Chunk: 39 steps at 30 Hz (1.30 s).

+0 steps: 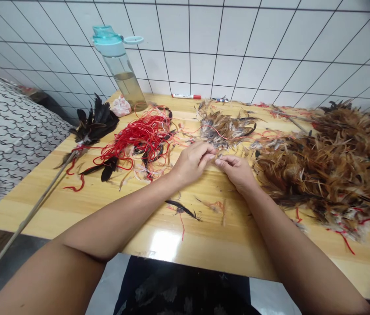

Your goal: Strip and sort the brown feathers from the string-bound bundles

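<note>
My left hand (195, 161) and my right hand (235, 171) face each other above the middle of the wooden table (106, 214), fingertips nearly meeting. Both are closed in a pinch; whatever lies between the fingers is too small to name. Just beyond them rests a small heap of brown feathers (224, 127), with a thin red thread running across it. To the left spreads a tangle of red thread (139, 140) mixed with dark feathers. A big pile of brown feathers (322, 166) covers the right side. One dark feather (183, 209) lies nearer my body.
A stick (40, 203) with black feathers (96, 120) tied at its end juts over the left edge. A water bottle (122, 70) stands at the back beside crumpled tissue (121, 106). A red marker (186, 96) lies along the tiled wall (204, 43). Patterned cloth (14, 131) hangs at left.
</note>
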Available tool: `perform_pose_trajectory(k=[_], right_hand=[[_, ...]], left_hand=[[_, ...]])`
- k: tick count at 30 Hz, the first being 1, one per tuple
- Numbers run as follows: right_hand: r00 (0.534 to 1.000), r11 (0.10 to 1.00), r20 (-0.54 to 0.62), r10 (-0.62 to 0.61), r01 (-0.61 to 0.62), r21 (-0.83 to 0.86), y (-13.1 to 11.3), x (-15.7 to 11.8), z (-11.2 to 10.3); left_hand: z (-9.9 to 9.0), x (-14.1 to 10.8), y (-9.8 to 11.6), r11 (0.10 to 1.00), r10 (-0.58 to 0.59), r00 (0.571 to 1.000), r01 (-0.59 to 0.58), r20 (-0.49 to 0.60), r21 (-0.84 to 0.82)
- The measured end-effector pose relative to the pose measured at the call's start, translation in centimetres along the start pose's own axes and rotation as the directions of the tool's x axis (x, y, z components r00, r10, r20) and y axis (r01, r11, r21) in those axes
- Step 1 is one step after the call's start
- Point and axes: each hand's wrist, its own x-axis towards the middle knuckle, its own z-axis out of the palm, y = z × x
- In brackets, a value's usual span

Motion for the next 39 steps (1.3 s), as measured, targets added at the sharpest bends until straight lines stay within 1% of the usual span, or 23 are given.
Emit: perform_pose_trajectory(k=[4,6,7,9,10,11,12,13,14,16,17,18,20,23,27,29,32,34,35,37,39], right_hand=[[0.997,1.000,0.075,-0.005,0.007,-0.025,-0.3,-0.2,0.1],[0.997,1.000,0.077,-0.012,0.015,-0.027,-0.3,-0.2,0.0],[0.998,1.000,0.063,-0.014,0.016,-0.020,-0.3,-0.2,-0.1],[1.000,1.000,0.012,-0.005,0.005,0.022,-0.3,-0.2,-0.2],[1.000,0.998,-0.018,0.007,-0.006,0.059,-0.3,-0.2,-0.3],[0.999,0.995,-0.044,0.021,-0.017,0.100,-0.2,-0.2,-0.3],[0.997,0.991,-0.067,0.033,-0.024,0.135,-0.2,-0.1,-0.3],[0.996,0.987,-0.083,0.041,-0.028,0.155,-0.2,-0.1,-0.3],[0.995,0.988,-0.094,0.040,-0.025,0.155,-0.1,-0.1,-0.2],[0.995,0.995,-0.103,0.015,-0.005,0.099,0.0,-0.2,0.0],[0.995,0.998,-0.102,-0.001,0.006,0.055,0.1,-0.2,0.2],[0.995,1.000,-0.101,-0.015,0.015,0.007,0.1,-0.3,0.3],[0.993,0.995,-0.111,-0.039,0.029,-0.096,0.3,-0.4,0.6],[0.984,0.967,-0.154,-0.090,0.049,-0.250,0.6,-0.5,0.9],[0.966,0.901,-0.179,-0.186,0.095,-0.424,0.8,-0.8,1.2],[0.957,0.852,-0.163,-0.240,0.127,-0.508,0.6,-1.1,1.4],[0.955,0.775,-0.092,-0.284,0.171,-0.609,0.3,-1.5,1.7],[0.959,0.755,-0.057,-0.277,0.180,-0.630,0.2,-1.7,1.9],[0.961,0.764,-0.052,-0.270,0.181,-0.619,0.2,-1.8,1.9],[0.964,0.808,-0.066,-0.257,0.178,-0.561,0.3,-1.7,1.9],[0.967,0.864,-0.098,-0.236,0.162,-0.476,0.5,-1.5,1.7]], left_hand=[[0.1,-0.1,0.1,1.000,0.011,1.000,-0.011,0.012,-0.002],[-0.1,0.0,0.2,1.000,0.005,1.000,-0.005,-0.009,-0.013],[-0.2,0.0,0.2,1.000,-0.002,0.999,0.001,-0.037,-0.016],[-0.5,0.1,0.0,0.999,-0.042,0.991,0.040,-0.131,-0.018],[-0.6,0.2,-0.1,0.997,-0.078,0.981,0.075,-0.176,-0.027],[-0.6,0.3,-0.3,0.992,-0.123,0.973,0.116,-0.193,-0.050],[-0.6,0.3,-0.5,0.983,-0.173,0.969,0.159,-0.175,-0.089],[-0.5,0.3,-0.6,0.969,-0.221,0.968,0.203,-0.121,-0.141],[-0.3,0.3,-0.7,0.949,-0.261,0.964,0.248,-0.043,-0.197],[0.2,0.2,-0.7,0.898,-0.305,0.945,0.328,0.121,-0.293],[0.5,0.1,-0.6,0.874,-0.321,0.932,0.361,0.170,-0.325],[0.8,0.0,-0.5,0.855,-0.338,0.921,0.387,0.196,-0.346],[1.3,-0.2,-0.3,0.826,-0.370,0.907,0.419,0.198,-0.377],[1.8,-0.5,-0.1,0.801,-0.415,0.896,0.442,0.159,-0.404],[2.2,-0.7,0.0,0.819,-0.422,0.900,0.429,0.106,-0.381],[2.2,-0.7,0.2,0.839,-0.406,0.910,0.406,0.079,-0.362],[2.1,-0.7,0.4,0.871,-0.382,0.923,0.376,0.047,-0.316],[2.0,-0.6,0.2,0.870,-0.388,0.920,0.384,0.052,-0.310],[1.9,-0.6,0.0,0.858,-0.399,0.915,0.397,0.062,-0.328],[1.9,-0.4,-0.5,0.809,-0.437,0.896,0.429,0.077,-0.402],[1.7,-0.2,-1.0,0.734,-0.482,0.871,0.458,0.090,-0.501]])
